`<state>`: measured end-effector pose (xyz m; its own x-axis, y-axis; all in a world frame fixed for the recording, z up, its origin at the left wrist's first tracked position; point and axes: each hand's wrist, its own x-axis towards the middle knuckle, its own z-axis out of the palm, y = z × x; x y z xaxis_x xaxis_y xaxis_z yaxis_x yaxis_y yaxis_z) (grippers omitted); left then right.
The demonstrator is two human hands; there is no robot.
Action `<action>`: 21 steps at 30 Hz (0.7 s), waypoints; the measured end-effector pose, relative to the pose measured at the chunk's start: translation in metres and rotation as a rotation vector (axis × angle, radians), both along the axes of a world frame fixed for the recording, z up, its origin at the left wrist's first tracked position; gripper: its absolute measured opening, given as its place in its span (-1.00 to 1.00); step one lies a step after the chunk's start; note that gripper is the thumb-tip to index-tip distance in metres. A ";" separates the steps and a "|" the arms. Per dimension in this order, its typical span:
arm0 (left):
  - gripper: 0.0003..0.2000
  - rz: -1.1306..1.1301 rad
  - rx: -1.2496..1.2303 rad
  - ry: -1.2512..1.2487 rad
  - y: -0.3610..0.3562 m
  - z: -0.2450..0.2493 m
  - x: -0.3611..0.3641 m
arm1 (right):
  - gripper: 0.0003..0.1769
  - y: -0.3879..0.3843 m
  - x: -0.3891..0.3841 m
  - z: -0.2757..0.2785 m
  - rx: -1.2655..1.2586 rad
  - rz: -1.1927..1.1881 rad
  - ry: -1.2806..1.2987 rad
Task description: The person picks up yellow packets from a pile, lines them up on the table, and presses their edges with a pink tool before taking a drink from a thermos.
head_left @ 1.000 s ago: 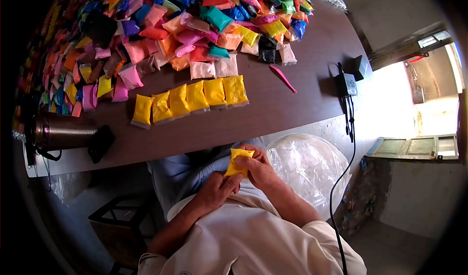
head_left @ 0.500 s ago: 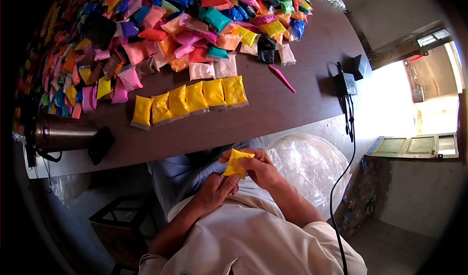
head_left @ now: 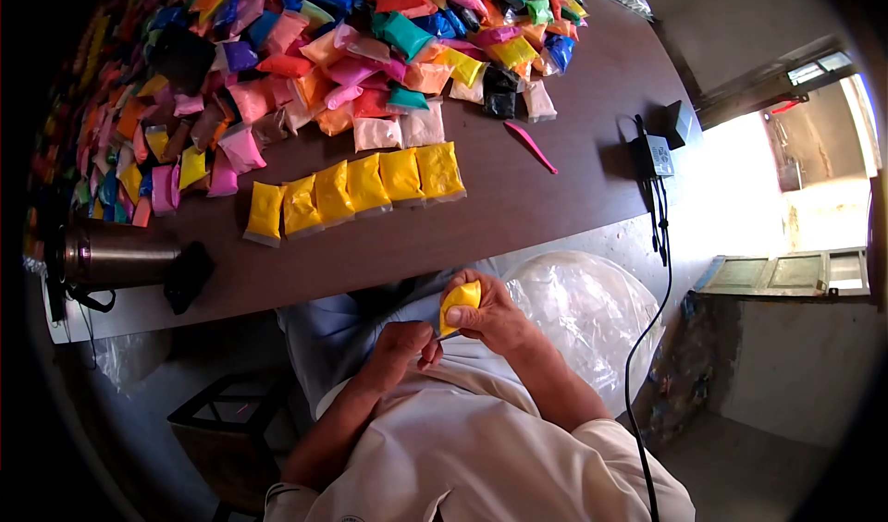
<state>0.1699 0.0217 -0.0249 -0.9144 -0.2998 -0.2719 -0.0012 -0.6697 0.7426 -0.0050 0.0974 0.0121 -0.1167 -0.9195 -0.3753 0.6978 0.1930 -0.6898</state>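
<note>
A steel flask (head_left: 120,254) sits at the left end of the table (head_left: 592,171), a charger (head_left: 655,158) toward the right, black cord (head_left: 626,393) running down past a clear plastic bag (head_left: 592,323). That shadowy frame over there may be a stool (head_left: 222,448).

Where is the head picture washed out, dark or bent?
Head view: glare whites out the opening at right, corners sink to black, and the table looks bowed, likely lens distortion; same view, the yellow packet in the right hand shows clearly.

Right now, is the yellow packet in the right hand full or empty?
Filled: the yellow packet looks plump in the right hand. Whether sealed, I cannot tell.
</note>
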 end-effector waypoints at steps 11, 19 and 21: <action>-0.55 0.020 -0.209 -0.009 -0.001 0.016 -0.009 | -0.60 -0.002 0.015 0.013 0.117 0.044 0.413; -0.51 -0.041 -0.293 -0.174 0.008 0.011 -0.008 | -0.77 0.000 0.006 -0.007 -0.006 -0.014 0.149; -0.50 -0.076 -0.322 -0.170 0.010 0.008 -0.006 | -0.79 0.002 0.005 -0.010 -0.044 -0.024 0.142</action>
